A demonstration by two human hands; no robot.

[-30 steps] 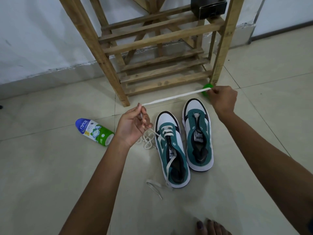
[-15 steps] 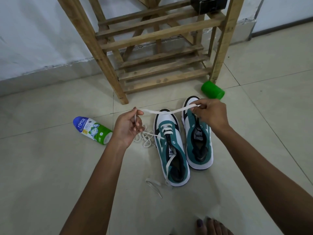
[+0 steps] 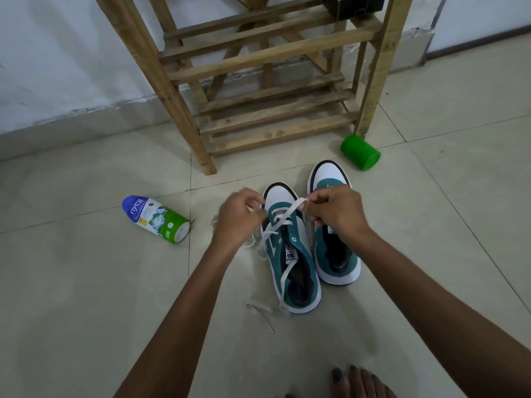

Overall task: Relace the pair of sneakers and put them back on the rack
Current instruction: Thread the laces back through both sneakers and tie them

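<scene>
Pale tiled floor (image 3: 86, 297); wooden rack (image 3: 258, 81) against white wall (image 3: 57, 53).

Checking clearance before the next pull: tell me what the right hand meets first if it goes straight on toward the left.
The right hand pinches the white lace and points at the left hand over the left sneaker. It would probably meet the left hand first, though depth is unclear.

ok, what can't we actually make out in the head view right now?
- Right sneaker: eyelets and tongue are behind the right hand; laced or not, cannot tell.
- Lace end in the left hand: hidden by curled fingers.
- Black box on the rack: cut off by the top edge.
- Bottle small print: too small to read.
</scene>
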